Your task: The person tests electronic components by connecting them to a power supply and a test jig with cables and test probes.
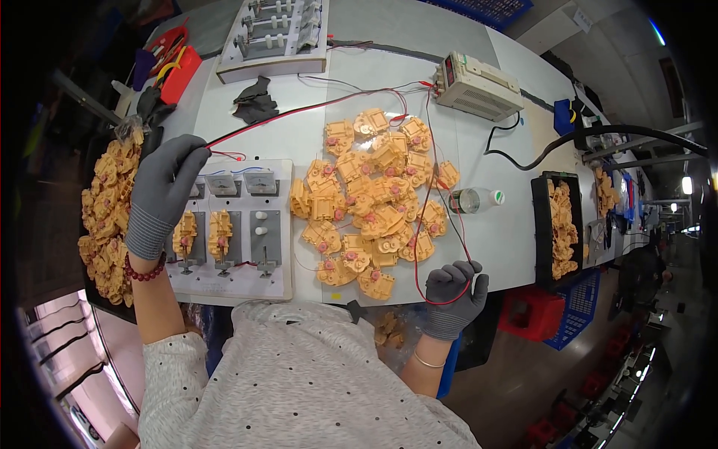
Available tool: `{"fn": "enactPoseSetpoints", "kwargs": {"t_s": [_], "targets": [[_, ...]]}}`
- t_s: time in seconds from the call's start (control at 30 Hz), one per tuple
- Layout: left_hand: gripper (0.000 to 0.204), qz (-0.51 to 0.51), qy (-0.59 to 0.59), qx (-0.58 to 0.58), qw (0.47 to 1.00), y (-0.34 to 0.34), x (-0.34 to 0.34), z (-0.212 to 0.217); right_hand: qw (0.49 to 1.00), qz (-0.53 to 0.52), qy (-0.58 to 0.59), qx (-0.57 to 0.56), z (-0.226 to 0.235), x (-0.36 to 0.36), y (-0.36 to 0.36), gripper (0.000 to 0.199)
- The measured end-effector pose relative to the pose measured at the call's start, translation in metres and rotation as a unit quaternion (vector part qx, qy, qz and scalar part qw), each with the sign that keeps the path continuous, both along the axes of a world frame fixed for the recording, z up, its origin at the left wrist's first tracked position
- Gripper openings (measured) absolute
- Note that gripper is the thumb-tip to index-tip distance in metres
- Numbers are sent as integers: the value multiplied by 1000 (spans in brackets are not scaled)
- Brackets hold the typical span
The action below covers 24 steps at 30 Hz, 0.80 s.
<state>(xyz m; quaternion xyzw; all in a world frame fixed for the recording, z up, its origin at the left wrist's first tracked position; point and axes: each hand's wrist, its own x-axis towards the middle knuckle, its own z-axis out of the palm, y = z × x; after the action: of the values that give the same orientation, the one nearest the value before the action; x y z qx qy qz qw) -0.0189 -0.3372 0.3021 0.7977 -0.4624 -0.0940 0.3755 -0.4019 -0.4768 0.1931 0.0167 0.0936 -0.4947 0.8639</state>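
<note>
My left hand [170, 179], in a grey glove, pinches a red and black pair of wires [299, 109] above the left side of a white test board [278, 288]. Two orange-yellow plastic gear housings [220, 233] are set on grey stations of that board, below small meters [260, 180]. My right hand [455, 293], also gloved, is at the table's front edge with curled fingers around a thin red wire [417, 262]; a dark wire runs there too. Between my hands lies a heap of similar housings [378, 217], with a clear bottle [467, 200] to its right.
A beige power supply [479, 87] with leads stands at the back right. Black trays of housings flank the table, the right tray [537, 232] near a red bin [529, 314]. Another test board [271, 66], a black cloth piece [256, 102] and a red container [179, 76] lie farther back.
</note>
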Motion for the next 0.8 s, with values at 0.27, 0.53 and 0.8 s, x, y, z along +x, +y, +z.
{"fn": "enactPoseSetpoints", "kwargs": {"t_s": [0.27, 0.53, 0.8], "targets": [[18, 15, -37, -40, 998, -6, 21, -10, 1000, -2, 13, -8, 8, -1, 4, 22], [21, -2, -35, 78, 996, -28, 30, -51, 1000, -2, 8, -15, 10, -1, 8, 21], [19, 27, -13, -53, 998, -17, 41, -19, 1000, -10, 2, -13, 11, -4, 8, 21]]}}
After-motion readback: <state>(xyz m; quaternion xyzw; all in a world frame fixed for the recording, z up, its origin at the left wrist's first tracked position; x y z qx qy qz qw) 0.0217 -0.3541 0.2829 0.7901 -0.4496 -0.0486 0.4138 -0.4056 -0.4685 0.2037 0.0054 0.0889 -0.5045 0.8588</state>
